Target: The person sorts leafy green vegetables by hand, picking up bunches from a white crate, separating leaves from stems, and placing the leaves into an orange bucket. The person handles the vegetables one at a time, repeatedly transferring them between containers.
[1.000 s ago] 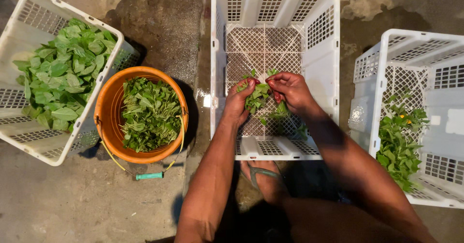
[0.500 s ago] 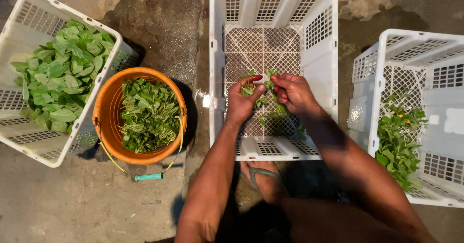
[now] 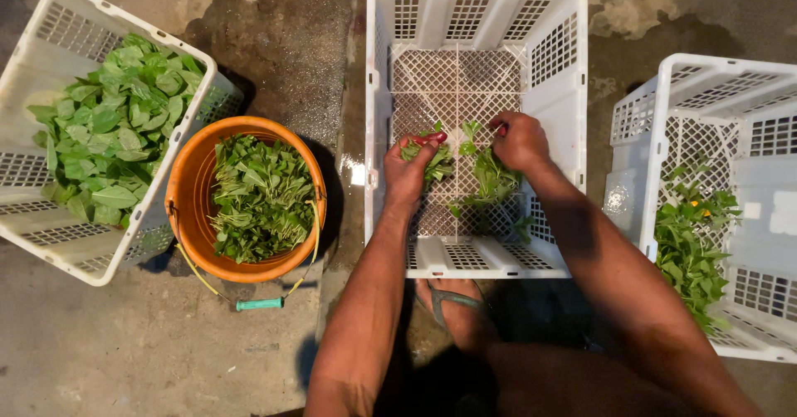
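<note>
Hands work over the middle crate [image 3: 476, 19], both closed on greens: the left hand [image 3: 408, 170] pinches a small bunch of leaves [image 3: 437, 161], and the right hand [image 3: 520, 139] is clenched on the top of a sprig [image 3: 493, 176] that hangs down toward the mesh floor. A second ago the two hands were pressed together on one clump; now they have drawn apart, and the clump is split between them, leaves on one side and stalk on the other, so the stripping seems to be mid-pull. A few loose leaves lie on the mesh below them. Off to the left an orange bucket [image 3: 188, 186] holds cut stems, touching a tilted crate [image 3: 43, 64] full of broad leaves. To the right a third crate [image 3: 757, 89] holds leafy stalks, possibly with a yellow flower, though it is too small to be sure
</note>
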